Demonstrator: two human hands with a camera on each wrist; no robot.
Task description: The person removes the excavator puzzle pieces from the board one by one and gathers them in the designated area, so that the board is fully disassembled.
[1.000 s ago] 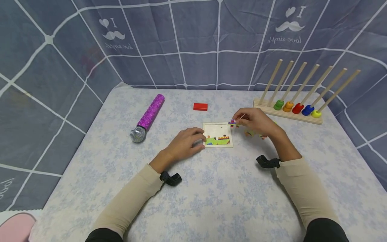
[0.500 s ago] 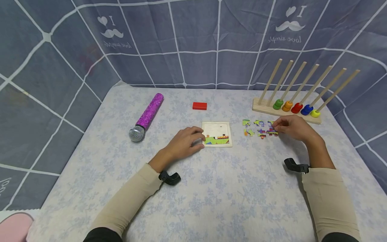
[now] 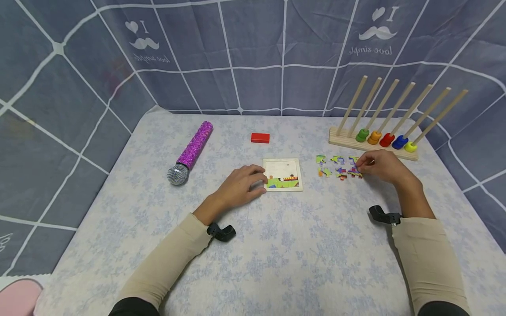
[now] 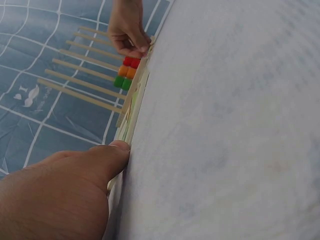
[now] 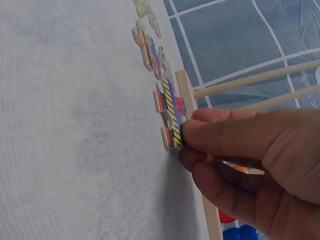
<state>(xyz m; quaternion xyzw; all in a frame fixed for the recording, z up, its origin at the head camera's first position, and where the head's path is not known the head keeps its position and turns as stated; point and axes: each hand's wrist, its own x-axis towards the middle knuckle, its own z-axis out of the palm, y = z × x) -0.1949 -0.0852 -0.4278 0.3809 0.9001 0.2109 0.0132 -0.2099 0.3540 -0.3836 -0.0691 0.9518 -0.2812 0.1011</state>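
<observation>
A wooden puzzle board point(image 3: 282, 174) with a pale rim lies mid-table, several picture pieces fitted along its lower part. My left hand point(image 3: 245, 186) rests at its left edge, fingers loosely extended and touching the rim; in the left wrist view the thumb point(image 4: 117, 150) lies against the board's edge. To the right, several loose jigsaw pieces point(image 3: 324, 172) lie in two rough rows. My right hand point(image 3: 383, 166) pinches a jigsaw piece point(image 5: 172, 115) with yellow-black stripes between thumb and index finger, at the right end of the front row. The piece appears low, at the tabletop.
A wooden peg stand point(image 3: 373, 142) with coloured beads stands behind the right hand. A red block point(image 3: 260, 138) lies behind the board. The purple glittery microphone point(image 3: 193, 149) lies to the left. A grey patterned cloth point(image 3: 257, 48) hangs behind the table.
My right hand has moved right from the board's upper right corner to the loose pieces, setting the striped piece down among them. The left hand stays at the board.
</observation>
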